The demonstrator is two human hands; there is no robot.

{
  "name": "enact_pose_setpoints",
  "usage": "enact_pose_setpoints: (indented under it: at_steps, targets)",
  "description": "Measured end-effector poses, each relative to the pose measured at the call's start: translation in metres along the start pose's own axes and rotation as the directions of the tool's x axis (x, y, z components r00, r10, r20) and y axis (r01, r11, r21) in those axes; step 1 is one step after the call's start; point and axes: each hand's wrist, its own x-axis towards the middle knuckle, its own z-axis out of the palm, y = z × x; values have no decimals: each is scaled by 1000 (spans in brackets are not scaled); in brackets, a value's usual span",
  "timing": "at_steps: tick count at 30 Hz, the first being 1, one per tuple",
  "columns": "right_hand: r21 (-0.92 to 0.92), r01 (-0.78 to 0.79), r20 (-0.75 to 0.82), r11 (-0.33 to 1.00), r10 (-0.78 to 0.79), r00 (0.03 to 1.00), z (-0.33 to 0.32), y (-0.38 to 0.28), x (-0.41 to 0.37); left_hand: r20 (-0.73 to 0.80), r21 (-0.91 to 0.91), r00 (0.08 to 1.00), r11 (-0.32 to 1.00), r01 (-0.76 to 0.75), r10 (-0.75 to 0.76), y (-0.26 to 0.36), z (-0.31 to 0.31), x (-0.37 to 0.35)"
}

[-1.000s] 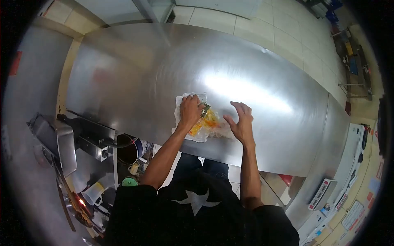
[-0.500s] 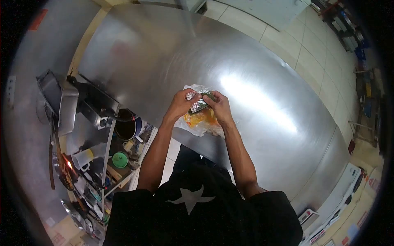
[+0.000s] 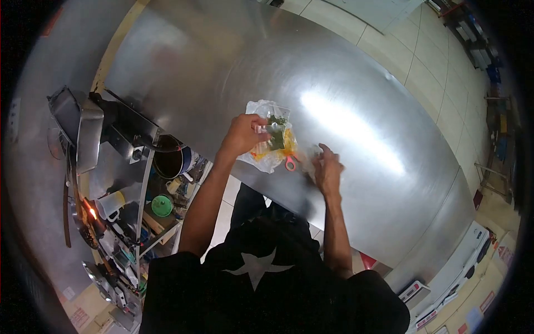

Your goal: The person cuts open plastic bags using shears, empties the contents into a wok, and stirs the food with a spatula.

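Plastic [image 3: 267,162] lies crumpled on the table [image 3: 206,83], with a green packet [image 3: 276,140] on top and yellow bits [image 3: 289,139] by it. The left hand [image 3: 243,135] touches the packet's left side, but I can't tell if it grips. The right hand [image 3: 329,171] is apart, fingers bent and blurry; I can't tell if it holds anything. A red ring [image 3: 289,158] sits near both.

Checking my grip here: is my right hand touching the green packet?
No, your right hand is apart from the green packet beside your left hand.
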Motion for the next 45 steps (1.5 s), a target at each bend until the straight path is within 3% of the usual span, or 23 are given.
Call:
enact_pose_setpoints:
  at_steps: [2,3,6,7,10,12,15,18,21,24,28,30,31,34,35,38,41,45]
  targets:
    - [-499,22,-105,866,-85,991,-32,-12,-11,24,113,990,985,133,-136,18,2,-7]
    - [-445,60,-263,894,-195,945,-44,-23,-12,29,175,979,965,193,-201,25,2,-7]
    - [-68,250,-21,966,-252,967,-39,-30,-10,27,-74,984,981,180,-179,13,9,-14]
    - [-93,264,113,960,-253,961,-19,-29,-9,33,-97,988,984,151,-148,5,12,-15]
    - [-172,224,-23,959,-231,973,22,-44,-21,25,-138,999,989,51,-48,-25,26,-15]
    - [-92,187,-106,978,-197,975,34,-37,-18,-10,-120,1000,993,-5,4,-35,29,-19]
    - [-100,178,-132,979,-190,973,49,-28,-27,-124,72,987,993,-94,102,-30,34,-28]
    - [-128,236,-103,963,-249,963,49,-21,-32,-30,17,998,999,52,-51,-21,39,-25]
    - [-103,269,-98,958,-279,955,47,-14,-43,83,-209,967,945,253,-241,-18,42,-25]
    - [-147,337,-87,930,-352,932,47,0,-56,107,-518,974,825,227,-201,-23,48,-27]
    - [-145,383,-73,912,-396,915,35,9,-65,113,-394,965,881,263,-237,-21,47,-25]
    - [113,123,91,986,-134,987,6,-2,-72,82,-278,957,916,290,-278,-25,47,-23]
    - [220,-30,200,975,-15,980,-5,-8,-75,70,-311,951,899,307,-301,-19,46,-25]
    - [520,-457,596,722,76,799,-5,-10,-81,84,-431,934,832,349,-348,-8,52,-30]
    - [654,-578,688,488,-65,723,-2,-12,-81,112,-484,932,799,355,-346,-9,52,-29]
    - [685,-724,693,82,-381,612,14,-20,-70,119,-556,938,760,336,-327,4,54,-33]
    - [705,-701,639,107,-525,562,36,-18,-63,93,-542,941,777,322,-325,14,55,-31]
    - [654,-748,517,-114,-654,552,56,-20,-56,64,-518,937,791,326,-344,13,61,-28]
